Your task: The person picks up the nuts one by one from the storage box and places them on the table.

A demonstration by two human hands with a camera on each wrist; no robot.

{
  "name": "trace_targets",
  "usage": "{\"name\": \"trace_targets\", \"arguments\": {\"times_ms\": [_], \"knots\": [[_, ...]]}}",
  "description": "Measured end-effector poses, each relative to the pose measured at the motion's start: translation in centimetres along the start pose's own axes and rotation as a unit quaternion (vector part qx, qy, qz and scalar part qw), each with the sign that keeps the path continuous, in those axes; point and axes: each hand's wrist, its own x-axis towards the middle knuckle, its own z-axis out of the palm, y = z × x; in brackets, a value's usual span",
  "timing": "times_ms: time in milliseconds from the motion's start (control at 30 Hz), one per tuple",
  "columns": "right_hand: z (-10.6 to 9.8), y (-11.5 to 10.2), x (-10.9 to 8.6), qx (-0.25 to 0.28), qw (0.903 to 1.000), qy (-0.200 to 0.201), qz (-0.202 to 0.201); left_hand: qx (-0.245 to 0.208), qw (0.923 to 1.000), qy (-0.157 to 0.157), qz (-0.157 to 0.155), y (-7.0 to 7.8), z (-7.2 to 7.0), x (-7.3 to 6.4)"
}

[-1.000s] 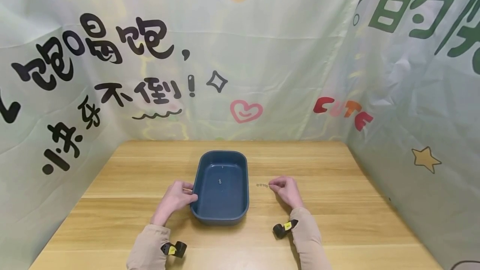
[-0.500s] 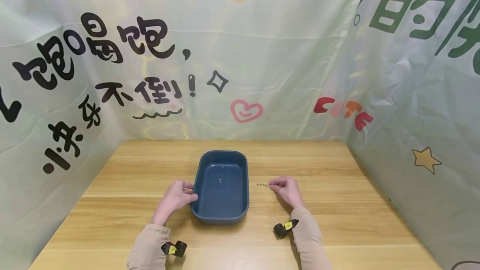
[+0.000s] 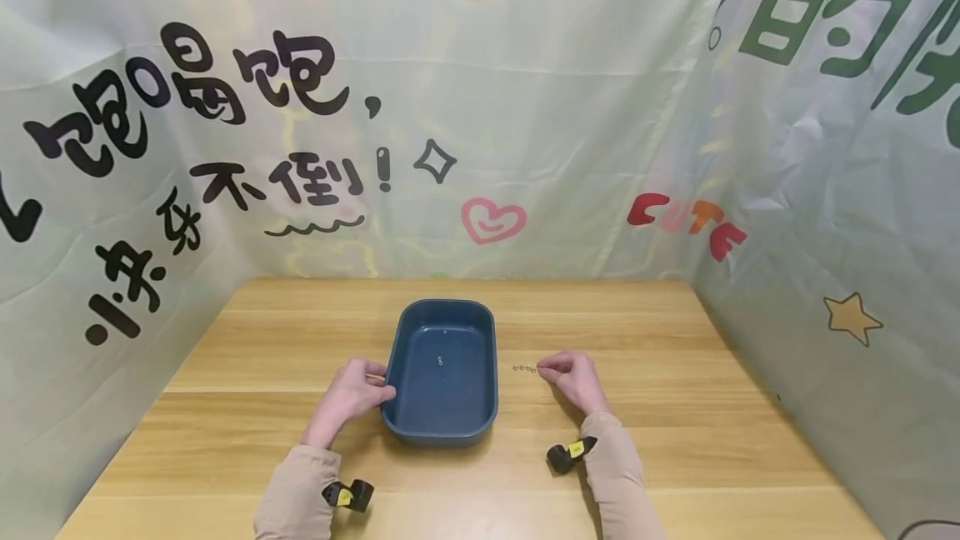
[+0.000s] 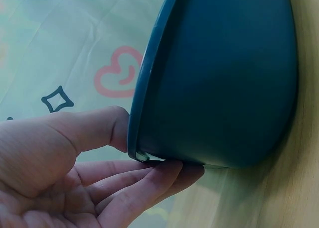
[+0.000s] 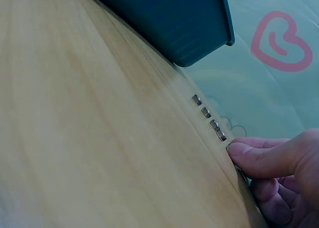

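My left hand (image 3: 354,385) grips the left side of a dark blue rectangular tub (image 3: 442,419), thumb at the rim and fingers against the outer wall, as the left wrist view shows close up. Inside the tub lie a few tiny metal pieces (image 3: 440,362). To its right, my right hand (image 3: 573,378) is down at the table with thumb and forefinger pinched together. A thin dark edge of a nut peeks out at those fingertips, mostly hidden. Just beyond them, several small metal nuts (image 5: 206,112) stand in a short row, the nearest two touching.
Everything rests on a wood-grain table (image 3: 300,332). Printed cloth (image 3: 585,132) hangs behind it and along both sides. Each sleeved wrist carries a small black camera, such as the left camera (image 3: 358,496).
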Motion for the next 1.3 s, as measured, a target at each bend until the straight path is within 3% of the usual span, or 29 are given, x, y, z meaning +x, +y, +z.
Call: {"name": "trace_targets", "arguments": {"times_ms": [167, 500, 767, 1000, 1300], "knots": [[0.1, 0.2, 0.0, -0.005, 0.9999, 0.002, -0.012, 0.001, 1.0, -0.001, -0.001, 0.0, 0.0, -0.1], [-0.1, 0.2, -0.1, 0.016, 0.9998, -0.01, 0.002, 0.006, 1.0, -0.001, 0.001, -0.1, 0.0, 0.0], [-0.4, 0.1, 0.0, 0.063, 0.9973, -0.015, 0.035, 0.008, 1.0, 0.0, 0.001, -0.1, -0.1, 0.0], [-0.4, 0.1, 0.2, 0.097, 0.9923, 0.005, 0.077, 0.01, 0.9999, 0.0, 0.0, -0.2, -0.1, 0.0], [-1.2, -0.8, 0.4, 0.16, 0.9818, 0.036, 0.096, 0.007, 1.0, -0.002, -0.001, -0.1, 0.0, 0.0]]}}
